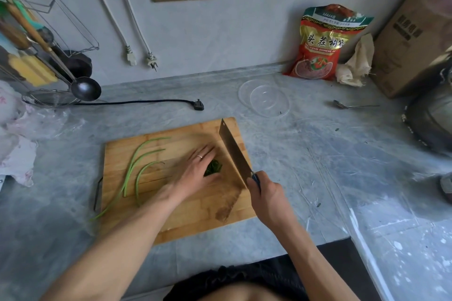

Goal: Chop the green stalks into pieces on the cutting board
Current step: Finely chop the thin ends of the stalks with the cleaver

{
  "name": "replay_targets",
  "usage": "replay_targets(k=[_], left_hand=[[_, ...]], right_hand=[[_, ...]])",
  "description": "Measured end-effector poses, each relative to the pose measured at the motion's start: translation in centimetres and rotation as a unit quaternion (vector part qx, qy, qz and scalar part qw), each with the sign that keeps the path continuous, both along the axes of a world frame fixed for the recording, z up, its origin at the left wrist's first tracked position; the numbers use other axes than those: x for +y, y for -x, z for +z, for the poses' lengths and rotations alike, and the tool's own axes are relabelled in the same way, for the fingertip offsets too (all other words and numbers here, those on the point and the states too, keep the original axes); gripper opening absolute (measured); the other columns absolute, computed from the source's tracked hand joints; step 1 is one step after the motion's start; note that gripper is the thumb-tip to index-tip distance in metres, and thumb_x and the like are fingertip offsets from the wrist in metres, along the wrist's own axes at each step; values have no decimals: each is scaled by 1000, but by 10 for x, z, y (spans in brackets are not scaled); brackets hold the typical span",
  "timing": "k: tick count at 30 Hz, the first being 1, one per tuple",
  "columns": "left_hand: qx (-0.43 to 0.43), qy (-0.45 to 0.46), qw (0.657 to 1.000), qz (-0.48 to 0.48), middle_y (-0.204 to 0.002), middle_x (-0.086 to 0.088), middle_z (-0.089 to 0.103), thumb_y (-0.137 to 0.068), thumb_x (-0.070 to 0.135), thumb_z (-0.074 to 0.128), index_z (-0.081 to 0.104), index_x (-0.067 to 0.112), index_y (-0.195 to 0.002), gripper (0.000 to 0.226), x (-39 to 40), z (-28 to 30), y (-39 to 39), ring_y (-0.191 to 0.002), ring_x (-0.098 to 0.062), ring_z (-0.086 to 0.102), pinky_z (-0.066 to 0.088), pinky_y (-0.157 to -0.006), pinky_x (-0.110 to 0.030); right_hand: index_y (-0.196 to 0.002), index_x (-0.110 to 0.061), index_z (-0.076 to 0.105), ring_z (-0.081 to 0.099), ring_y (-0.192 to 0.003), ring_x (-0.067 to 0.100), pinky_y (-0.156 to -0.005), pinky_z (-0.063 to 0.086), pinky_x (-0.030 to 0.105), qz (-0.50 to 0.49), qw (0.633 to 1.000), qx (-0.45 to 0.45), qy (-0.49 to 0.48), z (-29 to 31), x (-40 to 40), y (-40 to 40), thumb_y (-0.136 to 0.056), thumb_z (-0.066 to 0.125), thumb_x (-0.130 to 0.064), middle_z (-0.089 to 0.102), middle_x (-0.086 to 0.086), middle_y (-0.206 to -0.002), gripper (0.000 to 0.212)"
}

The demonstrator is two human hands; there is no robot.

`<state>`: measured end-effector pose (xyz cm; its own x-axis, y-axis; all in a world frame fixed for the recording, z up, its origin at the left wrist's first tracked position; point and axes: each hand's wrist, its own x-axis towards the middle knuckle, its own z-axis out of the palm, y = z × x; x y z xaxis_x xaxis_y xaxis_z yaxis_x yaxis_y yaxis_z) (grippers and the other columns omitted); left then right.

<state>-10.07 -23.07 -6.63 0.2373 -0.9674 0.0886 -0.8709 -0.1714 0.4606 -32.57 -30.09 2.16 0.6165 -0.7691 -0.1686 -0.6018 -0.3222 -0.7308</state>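
Far left: rack (29, 39) of hanging tools with a ladle (85, 89); black plug (199, 104) and cord lying on the counter (305, 154) beyond the board.

Cutting board (186, 212), centre near. On its left part lie three whole green stalks (133, 168), curved, running near-to-far; the longest overhangs the near-left edge onto the counter. None of these is cut yet.

Left hand (195, 171) lies flat-ish over a small dark green heap of cut pieces (213, 168). Fingers look extended, gathering or pressing the heap rather than curled round it; edges blurred, so the exact finger pose is uncertain.

Just right of that hand: cleaver (234, 154), blade angled far-left to near-right, edge at or close to the board beside the heap. Right hand (264, 193) is wrapped round its handle.

Far right of the board: clear bowl (265, 99), red bag (320, 44), spoon (352, 106).

Judgement: task partly done; one batch chopped, three stalks remaining.

Notes for doing this step well:
- tuck left fingertips back before the blade drops; they sit very near the edge
- bunch the pieces tight and keep the blade tip low, rocking through
- clear the heap aside, then line up the remaining stalks together across the blade.
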Motion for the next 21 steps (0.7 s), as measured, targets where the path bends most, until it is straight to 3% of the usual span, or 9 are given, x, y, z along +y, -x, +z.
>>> replay_targets(k=[4,7,10,14,21], left_hand=[[32,25,999,21,-151,-14,45,-90,52,52,43,8,-147,72,-7,4,8,-142,-30,39,35,-115,-52],[56,5,998,7,-160,-10,30,-86,70,50,32,16,-153,88,3,-2,8,-149,-25,24,23,-122,-44],[11,-25,1000,-7,-161,-10,27,-77,88,39,30,15,-154,106,8,-2,-2,-149,-26,22,18,-122,-42],[-38,-39,998,19,-159,-12,31,-76,90,34,29,11,-153,111,7,13,-19,-146,-29,31,27,-120,-47],[1,-43,999,26,-163,-3,22,-71,92,43,21,18,-157,115,31,-1,-6,-151,-20,16,17,-123,-45]], right_hand=[[-76,-19,41,35,-42,11,-40,27,23,16,1000,-4,-6,0,3,-3,-102,45,-27,45,-3,-57,28],[-74,-16,41,29,-42,11,-41,23,24,0,1000,-23,-15,-2,2,-2,-102,46,-25,42,-4,-54,30],[-73,-15,41,28,-42,11,-42,22,24,-15,999,-34,-28,-5,0,-2,-102,46,-23,41,-1,-53,30],[-73,-18,42,33,-44,14,-43,25,27,-20,998,-29,-44,-7,-1,0,-102,47,-26,46,2,-56,30],[-77,-14,46,36,-46,16,-43,27,27,-37,997,-38,-50,-7,-3,4,-102,46,-27,50,9,-58,28]])
